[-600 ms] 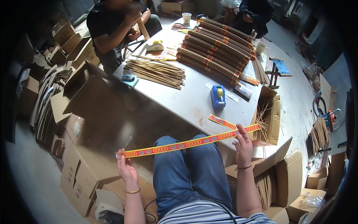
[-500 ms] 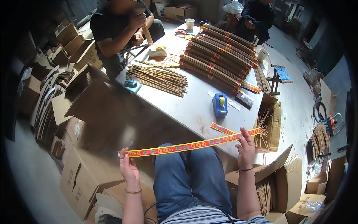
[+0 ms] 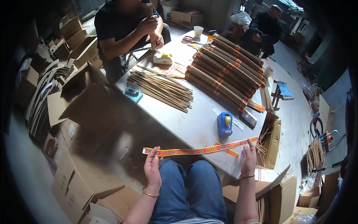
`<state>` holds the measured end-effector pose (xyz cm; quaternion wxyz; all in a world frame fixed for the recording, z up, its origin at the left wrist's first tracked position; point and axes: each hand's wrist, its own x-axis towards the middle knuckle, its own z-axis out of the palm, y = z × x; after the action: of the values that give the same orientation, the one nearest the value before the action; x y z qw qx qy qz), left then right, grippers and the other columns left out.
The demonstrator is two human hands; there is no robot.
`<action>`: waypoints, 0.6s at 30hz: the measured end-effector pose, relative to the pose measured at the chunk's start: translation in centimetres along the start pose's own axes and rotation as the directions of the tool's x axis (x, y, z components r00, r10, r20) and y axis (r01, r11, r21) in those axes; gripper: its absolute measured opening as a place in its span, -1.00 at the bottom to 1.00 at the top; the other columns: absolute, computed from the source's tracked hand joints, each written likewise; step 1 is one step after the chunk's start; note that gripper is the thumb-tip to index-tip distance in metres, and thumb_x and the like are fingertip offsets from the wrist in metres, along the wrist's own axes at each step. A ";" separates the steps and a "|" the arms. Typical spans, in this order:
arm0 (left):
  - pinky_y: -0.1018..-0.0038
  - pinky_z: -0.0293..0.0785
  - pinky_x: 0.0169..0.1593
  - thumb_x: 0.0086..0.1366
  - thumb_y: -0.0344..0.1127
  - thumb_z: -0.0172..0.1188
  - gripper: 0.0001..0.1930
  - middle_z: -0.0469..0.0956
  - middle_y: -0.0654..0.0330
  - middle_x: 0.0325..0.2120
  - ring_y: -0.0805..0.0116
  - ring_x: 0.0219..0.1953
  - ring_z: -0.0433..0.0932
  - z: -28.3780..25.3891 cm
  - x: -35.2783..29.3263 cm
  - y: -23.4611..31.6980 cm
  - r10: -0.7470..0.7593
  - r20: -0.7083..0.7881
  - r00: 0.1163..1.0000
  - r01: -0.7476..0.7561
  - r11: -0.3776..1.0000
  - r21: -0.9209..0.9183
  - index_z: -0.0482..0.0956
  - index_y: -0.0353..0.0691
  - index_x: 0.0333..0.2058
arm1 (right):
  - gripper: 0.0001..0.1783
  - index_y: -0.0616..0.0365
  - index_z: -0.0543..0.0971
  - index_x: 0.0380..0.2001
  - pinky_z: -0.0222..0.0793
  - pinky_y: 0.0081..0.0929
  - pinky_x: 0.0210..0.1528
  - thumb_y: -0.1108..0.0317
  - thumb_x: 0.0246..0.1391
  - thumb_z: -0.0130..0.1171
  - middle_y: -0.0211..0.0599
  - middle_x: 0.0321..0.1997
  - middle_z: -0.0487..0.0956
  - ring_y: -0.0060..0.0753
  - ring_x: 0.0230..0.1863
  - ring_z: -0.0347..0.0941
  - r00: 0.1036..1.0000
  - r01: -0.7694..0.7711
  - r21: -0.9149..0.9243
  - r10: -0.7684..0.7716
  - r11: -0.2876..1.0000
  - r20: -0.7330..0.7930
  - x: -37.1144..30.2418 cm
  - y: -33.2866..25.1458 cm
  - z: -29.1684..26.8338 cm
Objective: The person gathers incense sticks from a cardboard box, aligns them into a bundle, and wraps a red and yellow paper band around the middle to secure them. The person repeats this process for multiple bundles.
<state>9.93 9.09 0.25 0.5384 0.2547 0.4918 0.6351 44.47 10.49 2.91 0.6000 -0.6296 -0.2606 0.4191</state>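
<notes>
The left hand [image 3: 153,171] pinches the left end of a long red-and-yellow printed strip [image 3: 194,151]. The hands are closer together now, so more strip seems to reach past the table's [image 3: 186,125] near edge, above a short strip [image 3: 233,153]. By the near corner, the half-open right hand [image 3: 248,160] touches it; I can't tell if it grips.

Your left hand [image 3: 152,170] pinched a red-and-yellow strip [image 3: 195,151] by one end, your right hand [image 3: 249,160] touched it near the other, and there it crossed above a second strip [image 3: 233,153] on the white table [image 3: 197,127], a blue tape dispenser [image 3: 224,127] just beyond!
</notes>
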 end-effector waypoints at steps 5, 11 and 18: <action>0.52 0.42 0.10 0.40 -0.43 -0.08 -0.60 0.40 0.13 0.18 0.45 0.14 0.41 -0.2 -2.0 0.0 -0.016 0.112 0.994 0.006 0.996 0.085 0.36 -0.27 0.20 | -0.52 0.28 0.37 0.19 0.12 -0.37 0.33 0.44 0.20 0.06 -0.21 0.24 0.39 -0.35 0.33 0.20 0.975 0.159 -0.197 -0.122 0.968 0.186 -3.4 0.8 2.6; 0.51 0.48 0.05 0.40 -0.35 -0.03 -0.57 0.37 0.10 0.20 0.44 0.08 0.46 2.1 -3.5 2.8 0.040 0.339 0.940 -0.029 0.999 -0.037 0.32 -0.28 0.22 | -0.43 0.07 0.44 0.13 0.13 -0.17 0.32 0.40 -0.01 0.27 -0.28 0.09 0.51 -0.07 0.29 0.22 0.662 0.708 -0.443 -0.298 0.550 0.688 -8.3 -0.1 8.5; 0.51 0.52 0.01 0.35 -0.38 -0.03 -0.54 0.37 0.05 0.20 0.42 0.05 0.50 5.1 -0.7 7.8 0.139 0.381 0.914 0.001 0.938 -0.345 0.32 -0.26 0.23 | -0.66 0.10 0.56 -0.21 0.27 -0.24 0.13 0.59 -0.14 0.20 -0.27 -0.28 0.53 -0.04 0.04 0.32 0.514 0.858 -0.468 -0.399 0.214 0.759 -2.8 -1.2 9.1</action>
<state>11.13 10.75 9.40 0.6399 0.3000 0.2457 0.6635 35.62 13.25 5.28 0.2666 -0.5257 -0.8027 0.0906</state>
